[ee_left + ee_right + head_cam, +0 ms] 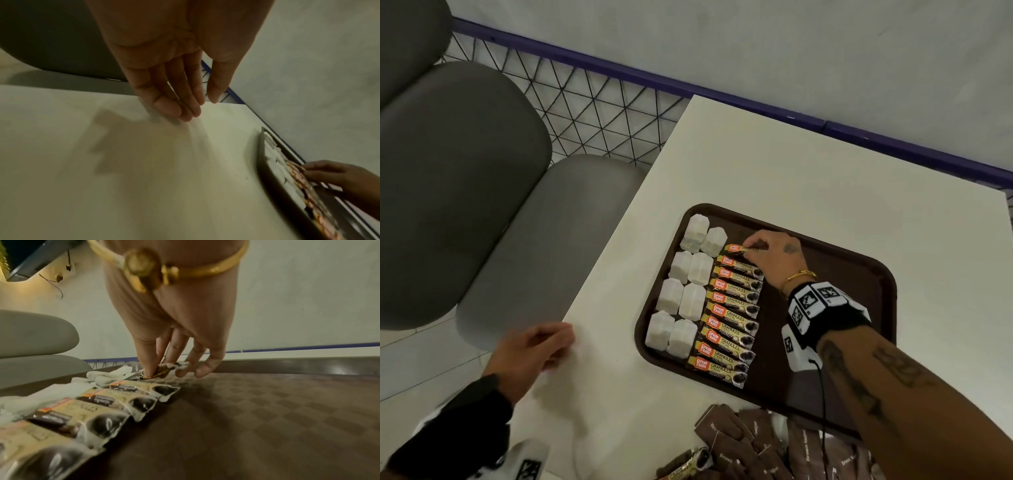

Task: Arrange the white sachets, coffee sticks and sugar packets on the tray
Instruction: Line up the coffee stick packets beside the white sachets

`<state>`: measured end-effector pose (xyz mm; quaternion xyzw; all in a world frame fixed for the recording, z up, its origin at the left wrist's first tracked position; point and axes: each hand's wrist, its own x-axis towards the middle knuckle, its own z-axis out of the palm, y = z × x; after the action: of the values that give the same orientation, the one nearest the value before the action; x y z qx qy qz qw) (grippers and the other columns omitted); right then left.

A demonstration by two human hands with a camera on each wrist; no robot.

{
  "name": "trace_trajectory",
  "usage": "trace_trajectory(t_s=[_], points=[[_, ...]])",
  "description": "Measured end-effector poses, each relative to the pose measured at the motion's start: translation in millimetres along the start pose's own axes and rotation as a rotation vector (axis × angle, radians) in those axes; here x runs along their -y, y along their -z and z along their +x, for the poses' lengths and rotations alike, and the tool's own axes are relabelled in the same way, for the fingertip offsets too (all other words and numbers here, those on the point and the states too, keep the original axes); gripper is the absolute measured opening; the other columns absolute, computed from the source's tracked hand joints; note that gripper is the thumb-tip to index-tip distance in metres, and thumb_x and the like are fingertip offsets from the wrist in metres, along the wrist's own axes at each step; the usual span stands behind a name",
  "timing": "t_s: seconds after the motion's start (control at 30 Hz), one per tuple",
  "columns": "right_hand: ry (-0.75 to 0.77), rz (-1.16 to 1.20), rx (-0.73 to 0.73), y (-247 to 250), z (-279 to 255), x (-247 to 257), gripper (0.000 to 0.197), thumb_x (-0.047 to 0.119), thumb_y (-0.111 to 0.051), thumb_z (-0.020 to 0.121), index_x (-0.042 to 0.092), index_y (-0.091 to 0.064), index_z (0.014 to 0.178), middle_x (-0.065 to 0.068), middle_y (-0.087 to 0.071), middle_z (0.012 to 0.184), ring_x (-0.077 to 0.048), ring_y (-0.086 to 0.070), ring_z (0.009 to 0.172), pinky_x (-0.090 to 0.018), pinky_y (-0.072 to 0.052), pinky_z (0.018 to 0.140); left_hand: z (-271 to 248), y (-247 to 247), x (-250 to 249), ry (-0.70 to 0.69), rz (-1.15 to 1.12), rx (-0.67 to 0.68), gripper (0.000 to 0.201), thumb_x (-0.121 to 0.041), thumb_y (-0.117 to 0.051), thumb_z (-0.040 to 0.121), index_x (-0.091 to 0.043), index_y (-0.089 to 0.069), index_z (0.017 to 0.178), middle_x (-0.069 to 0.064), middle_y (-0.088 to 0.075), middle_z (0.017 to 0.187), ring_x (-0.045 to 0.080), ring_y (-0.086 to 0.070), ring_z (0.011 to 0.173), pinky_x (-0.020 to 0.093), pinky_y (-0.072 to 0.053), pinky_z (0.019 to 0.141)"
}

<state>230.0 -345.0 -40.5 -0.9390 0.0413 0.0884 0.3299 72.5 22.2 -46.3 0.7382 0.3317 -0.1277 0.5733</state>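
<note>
At the far end of the coffee-stick column, the right hand (774,255) pinches one coffee stick (736,249) between thumb and fingertips, holding it just beyond the last laid stick, its long axis running across the brown tray (859,270) like the rest of the row of coffee sticks (731,313). The held stick's orange end points toward the white sachets (690,286), which lie in paired rows along the tray's left side, touching the sticks' orange ends. Right of the column, the tray floor is bare out to its raised rim, room enough, by the look of it, for another column. Sugar packets (750,442) sit heaped off the tray at the near edge of the white table (791,164), nearer the right arm, with one loose stick (685,462) beside them. The left hand (536,353) rests on the table's left edge, fingers straight and together, holding nothing, well apart from the tray.
</note>
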Motion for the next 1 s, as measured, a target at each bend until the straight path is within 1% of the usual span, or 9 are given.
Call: trace_trajectory(t_s=[0.07,0.13,0.33,0.43,0.53,0.67,0.77,0.83,1.0], points=[[0.019,-0.040,0.022,-4.5,-0.1,0.6,0.008,0.016,-0.070,0.086,0.020,-0.074,0.092,0.007,-0.067,0.091,-0.006,-0.057,0.085,-0.010,-0.043,0.072,-9.9,10.5,14.2,-0.013,0.046,-0.006,0.006,-0.004,-0.068,0.087,-0.005,-0.073,0.091,0.016,-0.075,0.082,0.028,-0.064,0.070,0.022,-0.054,0.055],[0.033,-0.074,0.026,-7.6,-0.9,1.5,0.009,0.015,-0.069,0.087,0.018,-0.075,0.092,0.005,-0.070,0.094,-0.004,-0.054,0.084,-0.010,-0.038,0.072,-18.7,11.2,23.1,-0.032,0.104,0.018,0.006,-0.002,-0.071,0.084,-0.006,-0.074,0.088,0.015,-0.075,0.080,0.029,-0.065,0.070,0.021,-0.053,0.053],[0.055,-0.132,-0.014,-0.6,-12.3,8.0,0.018,0.027,-0.067,0.088,0.019,-0.074,0.103,0.001,-0.070,0.109,-0.015,-0.061,0.102,-0.017,-0.038,0.088,-38.8,-18.2,21.6,-0.228,0.372,0.168,0.008,-0.018,-0.076,0.082,-0.024,-0.074,0.086,-0.009,-0.075,0.085,0.015,-0.069,0.081,0.024,-0.054,0.078],[0.118,-0.056,-0.041,3.9,-37.3,17.5,0.015,0.026,-0.068,0.088,0.020,-0.073,0.101,0.005,-0.069,0.101,-0.007,-0.060,0.089,-0.012,-0.041,0.080,-52.3,-37.9,13.4,-0.283,0.463,0.272,0.010,-0.023,-0.074,0.084,-0.030,-0.071,0.091,-0.017,-0.071,0.090,0.002,-0.064,0.082,0.007,-0.044,0.072],[0.188,0.034,0.062,3.2,-85.6,29.1,0.009,0.024,-0.071,0.087,0.022,-0.073,0.096,0.014,-0.066,0.087,0.002,-0.059,0.075,-0.003,-0.043,0.068,-63.2,-53.5,9.9,-0.303,0.543,0.415,0.012,-0.026,-0.075,0.084,-0.032,-0.068,0.092,-0.014,-0.069,0.091,0.002,-0.062,0.083,0.017,-0.049,0.077],[0.260,0.043,0.381,-15.5,-168.5,29.9,0.011,0.025,-0.074,0.084,0.022,-0.074,0.095,0.012,-0.066,0.081,-0.003,-0.060,0.071,-0.011,-0.049,0.064,-75.0,-66.5,8.2,-0.339,0.795,0.611,0.015,-0.040,-0.077,0.079,-0.034,-0.065,0.087,-0.015,-0.066,0.090,0.006,-0.063,0.083,0.030,-0.055,0.080],[0.307,-0.162,0.584,-39.6,-217.4,22.7,0.029,0.052,-0.062,0.081,0.028,-0.070,0.094,0.010,-0.063,0.089,-0.006,-0.059,0.079,-0.027,-0.052,0.070,-87.7,-80.0,6.8,-0.408,1.103,0.731,0.021,-0.045,-0.072,0.079,-0.033,-0.066,0.095,-0.014,-0.063,0.097,0.011,-0.060,0.091,0.027,-0.049,0.076],[0.321,-0.335,0.596,-52.0,-235.5,17.9,0.044,0.062,-0.045,0.075,0.031,-0.068,0.097,0.012,-0.061,0.099,-0.010,-0.059,0.092,-0.035,-0.050,0.080,-95.6,-90.1,8.7,-0.463,1.267,0.793,0.028,-0.048,-0.068,0.079,-0.030,-0.065,0.100,-0.008,-0.062,0.105,0.016,-0.058,0.098,0.025,-0.044,0.074],[0.259,-0.358,0.552,-57.1,-240.7,14.0,0.013,0.038,-0.061,0.081,0.031,-0.066,0.091,0.013,-0.057,0.106,-0.013,-0.058,0.094,-0.038,-0.046,0.088,-97.6,-102.2,14.8,-0.526,1.364,0.811,0.026,-0.050,-0.066,0.078,-0.032,-0.065,0.097,-0.005,-0.063,0.104,0.019,-0.060,0.095,0.027,-0.041,0.068]])
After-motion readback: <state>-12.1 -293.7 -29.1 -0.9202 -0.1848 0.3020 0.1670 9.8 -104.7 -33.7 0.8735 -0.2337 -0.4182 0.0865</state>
